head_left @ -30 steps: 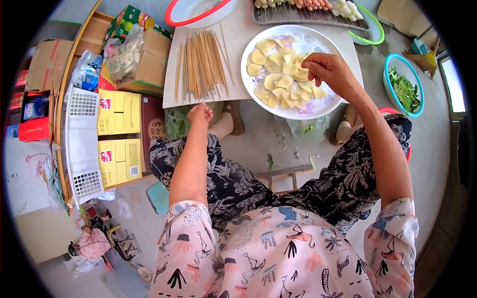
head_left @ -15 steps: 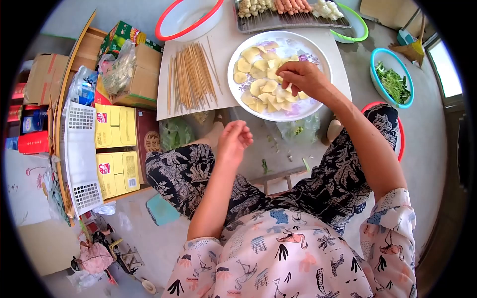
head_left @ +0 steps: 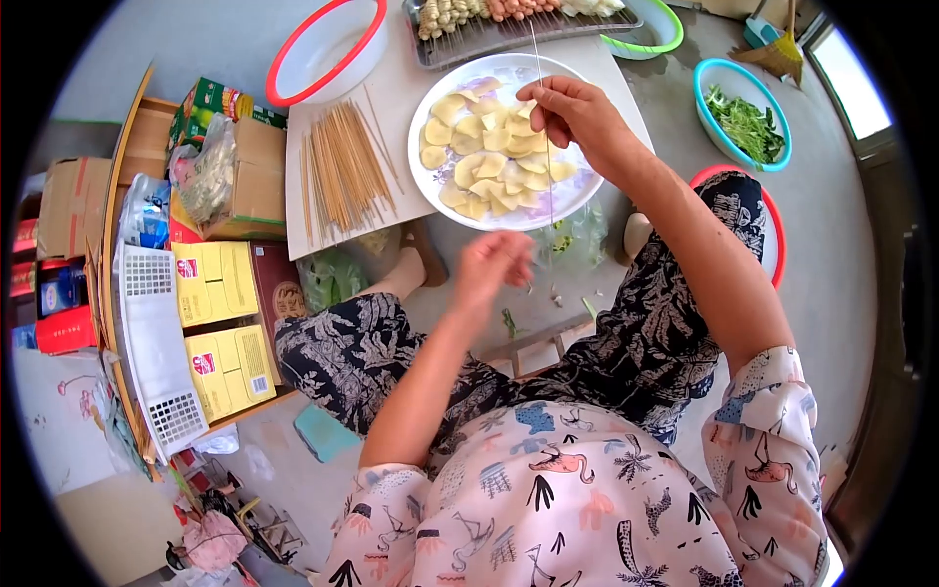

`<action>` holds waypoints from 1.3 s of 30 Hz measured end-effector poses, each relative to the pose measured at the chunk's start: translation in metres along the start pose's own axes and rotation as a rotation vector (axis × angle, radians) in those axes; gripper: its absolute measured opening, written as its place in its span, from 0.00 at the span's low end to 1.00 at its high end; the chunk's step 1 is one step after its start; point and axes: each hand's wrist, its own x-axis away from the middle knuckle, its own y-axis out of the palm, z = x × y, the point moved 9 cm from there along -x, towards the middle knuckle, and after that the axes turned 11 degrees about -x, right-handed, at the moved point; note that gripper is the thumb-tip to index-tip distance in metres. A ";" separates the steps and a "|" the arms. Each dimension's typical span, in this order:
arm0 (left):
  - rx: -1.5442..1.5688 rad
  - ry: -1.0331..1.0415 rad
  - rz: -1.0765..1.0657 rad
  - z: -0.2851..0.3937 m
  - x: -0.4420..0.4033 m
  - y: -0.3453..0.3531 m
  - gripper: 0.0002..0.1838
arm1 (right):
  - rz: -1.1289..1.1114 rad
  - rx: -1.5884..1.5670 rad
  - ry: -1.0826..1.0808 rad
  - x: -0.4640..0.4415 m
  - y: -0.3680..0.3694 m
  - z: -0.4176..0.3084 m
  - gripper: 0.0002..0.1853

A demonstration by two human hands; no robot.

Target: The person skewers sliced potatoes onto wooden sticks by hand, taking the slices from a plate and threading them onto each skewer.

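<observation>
Over the bench's (head_left: 394, 98) near edge juts a white plate (head_left: 423, 176) of thin pale slices (head_left: 492, 140). Above it the right hand (head_left: 575, 112) keeps a narrow grip, fingertips beside an upright skewer (head_left: 549, 176); I can't tell whether they pinch a slice. The left hand (head_left: 492, 269) is blurred, its grip unclear. Slices look light, slippery, easily torn, best taken by the rim; the skewer seems stiff, best held low. Labels on the yellow boxes (head_left: 230, 372) are unreadable.
</observation>
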 end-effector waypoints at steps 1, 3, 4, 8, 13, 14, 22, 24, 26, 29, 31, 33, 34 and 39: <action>-0.056 0.029 0.094 -0.002 -0.017 -0.023 0.09 | 0.014 -0.016 -0.018 0.001 -0.003 -0.006 0.11; -0.394 0.146 0.337 0.009 -0.048 -0.074 0.07 | 0.028 -0.016 -0.029 0.002 -0.006 -0.011 0.11; -0.551 0.217 0.438 0.018 -0.059 -0.091 0.07 | 0.040 -0.010 -0.038 0.003 -0.009 -0.013 0.11; -1.138 0.421 0.608 0.046 -0.092 -0.099 0.12 | 0.060 0.016 -0.013 0.003 -0.012 -0.010 0.11; -1.275 0.251 0.552 0.032 -0.121 -0.091 0.17 | 0.066 0.013 -0.023 0.003 -0.013 -0.014 0.11; -1.276 0.284 0.557 0.034 -0.123 -0.089 0.17 | 0.063 0.014 -0.026 0.003 -0.014 -0.015 0.11; -0.971 0.129 0.429 0.035 -0.144 -0.111 0.13 | 0.054 0.039 -0.029 0.003 -0.010 -0.019 0.11; -0.675 0.038 0.357 0.039 -0.147 -0.122 0.12 | 0.042 0.051 -0.014 0.002 -0.005 -0.019 0.12; -0.551 -0.006 0.308 0.057 -0.141 -0.130 0.08 | 0.030 0.077 0.012 0.002 -0.002 -0.013 0.12; -0.087 -0.007 0.219 0.083 -0.131 -0.137 0.09 | -0.067 0.119 0.072 0.002 0.015 -0.004 0.11; 0.030 0.044 0.196 0.099 -0.124 -0.140 0.09 | -0.161 0.155 0.108 0.002 0.028 0.007 0.11; 0.209 0.091 0.150 0.115 -0.114 -0.135 0.09 | -0.221 0.208 0.132 0.004 0.041 0.015 0.11; 0.214 0.096 0.152 0.116 -0.112 -0.135 0.09 | -0.234 0.206 0.170 0.005 0.046 0.021 0.11; 0.459 0.142 0.163 0.110 -0.107 -0.125 0.07 | -0.292 0.189 0.233 0.010 0.065 0.031 0.12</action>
